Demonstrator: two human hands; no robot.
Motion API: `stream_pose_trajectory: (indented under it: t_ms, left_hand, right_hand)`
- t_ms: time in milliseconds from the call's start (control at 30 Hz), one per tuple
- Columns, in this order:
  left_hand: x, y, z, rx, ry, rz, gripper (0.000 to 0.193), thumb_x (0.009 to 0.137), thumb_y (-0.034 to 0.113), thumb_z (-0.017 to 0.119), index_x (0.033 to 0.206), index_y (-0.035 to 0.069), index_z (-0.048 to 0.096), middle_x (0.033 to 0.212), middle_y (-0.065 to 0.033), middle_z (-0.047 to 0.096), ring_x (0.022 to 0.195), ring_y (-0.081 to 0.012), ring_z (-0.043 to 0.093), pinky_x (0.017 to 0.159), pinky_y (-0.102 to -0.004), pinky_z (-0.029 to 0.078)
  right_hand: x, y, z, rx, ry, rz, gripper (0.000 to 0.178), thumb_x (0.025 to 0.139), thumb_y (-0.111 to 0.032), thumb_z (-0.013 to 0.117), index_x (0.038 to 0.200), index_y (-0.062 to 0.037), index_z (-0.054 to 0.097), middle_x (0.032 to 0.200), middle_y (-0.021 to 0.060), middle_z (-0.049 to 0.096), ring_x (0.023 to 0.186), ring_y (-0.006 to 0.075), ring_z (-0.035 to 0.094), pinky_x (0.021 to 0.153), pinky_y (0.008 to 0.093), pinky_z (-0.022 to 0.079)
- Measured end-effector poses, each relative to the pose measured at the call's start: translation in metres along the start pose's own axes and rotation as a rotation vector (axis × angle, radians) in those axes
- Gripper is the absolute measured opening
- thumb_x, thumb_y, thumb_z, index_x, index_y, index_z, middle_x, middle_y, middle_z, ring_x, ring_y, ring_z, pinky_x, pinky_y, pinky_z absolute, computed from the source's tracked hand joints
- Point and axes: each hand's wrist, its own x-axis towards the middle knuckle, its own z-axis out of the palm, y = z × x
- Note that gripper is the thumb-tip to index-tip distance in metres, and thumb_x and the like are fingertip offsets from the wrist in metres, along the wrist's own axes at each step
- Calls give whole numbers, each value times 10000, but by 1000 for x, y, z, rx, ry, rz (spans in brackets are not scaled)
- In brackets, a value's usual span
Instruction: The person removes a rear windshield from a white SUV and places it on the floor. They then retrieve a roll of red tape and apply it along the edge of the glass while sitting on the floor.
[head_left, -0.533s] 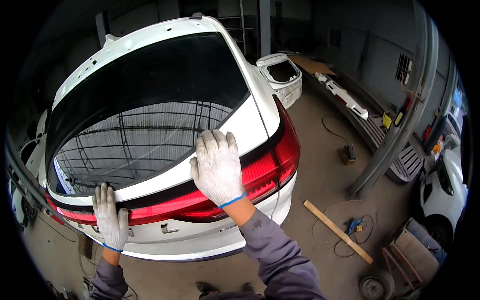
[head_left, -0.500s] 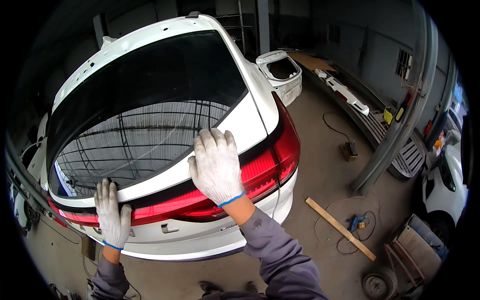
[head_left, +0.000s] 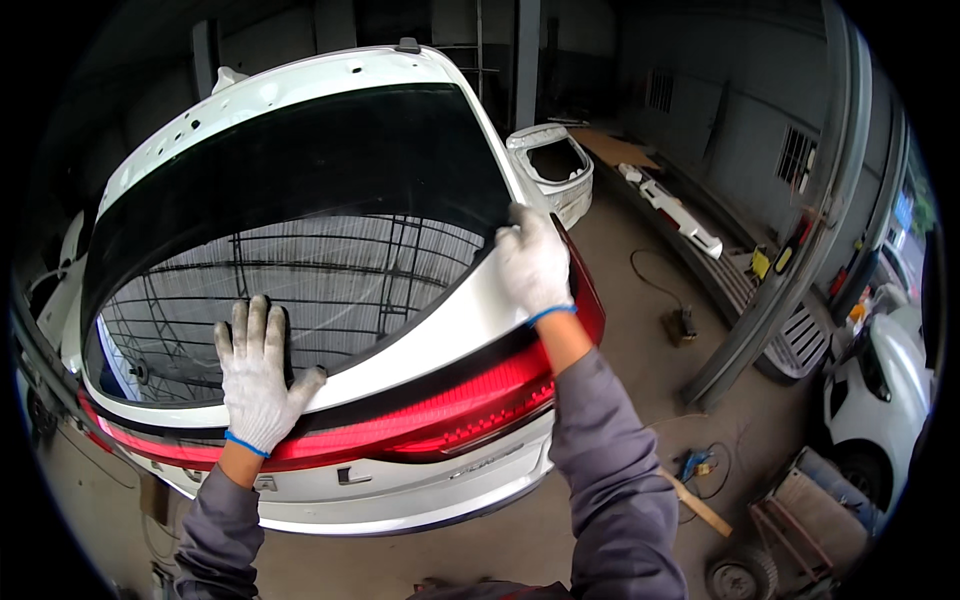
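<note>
A white car's tailgate (head_left: 490, 302) fills the middle, with a dark rear window (head_left: 300, 150) and a red tail lamp strip (head_left: 400, 425). My left hand (head_left: 258, 385), in a white knit glove with a blue cuff, lies spread over the window's lower edge, its thumb pointing right across the white panel. My right hand (head_left: 537, 262), gloved the same way, is at the tailgate's right edge, above the outer tail lamp (head_left: 592, 300). Its fingers look bent in and slightly blurred; what they hold, if anything, is hidden.
A grey lift post (head_left: 770, 290) stands to the right. Beyond the car are a loose white tailgate shell (head_left: 552, 170) and a white bumper part (head_left: 675, 215) on a ramp. A wooden plank (head_left: 700, 505), a wheel (head_left: 742, 578) and another white car (head_left: 870, 395) are at the right.
My right hand has moved up and right, from the panel below the window to the tailgate's right edge, its fingers bending in. My left hand has shifted up and right, fingers spread wider.
</note>
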Motion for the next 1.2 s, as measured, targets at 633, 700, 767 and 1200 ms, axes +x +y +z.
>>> stream_pose_trajectory:
  t_ms: [633, 700, 767, 1200]
  left_hand:
    - [42, 93, 12, 95, -12, -155, 959, 674, 463, 764, 1426, -1, 390, 1506, -206, 336, 1420, -392, 273, 1165, -562, 145]
    - [60, 119, 11, 86, -51, -215, 965, 672, 450, 770, 1430, 1, 378, 1509, -209, 328, 1421, -398, 266, 1162, -571, 145]
    - [67, 129, 13, 78, -55, -246, 968, 667, 422, 776, 1437, 5, 363, 1511, -215, 317, 1421, -404, 257, 1157, -578, 144]
    - [71, 140, 22, 19, 197, -323, 579, 774, 220, 654, 1297, 7, 525, 1405, -172, 478, 1358, -379, 380, 1149, -526, 237]
  right_hand:
    - [132, 41, 18, -74, -377, -92, 386, 852, -267, 511, 1031, 41, 659, 988, 310, 658, 990, 450, 631, 916, 477, 494]
    - [127, 41, 23, -57, -398, -128, 404, 869, -281, 507, 1064, 41, 654, 987, 306, 662, 991, 444, 633, 916, 471, 494]
    - [123, 49, 29, 44, -400, -76, 417, 879, -289, 510, 1093, 40, 650, 997, 296, 666, 992, 436, 637, 911, 466, 498]
    - [135, 64, 40, 438, -516, 150, 418, 886, -311, 543, 977, 75, 675, 880, 302, 666, 913, 432, 653, 835, 421, 503]
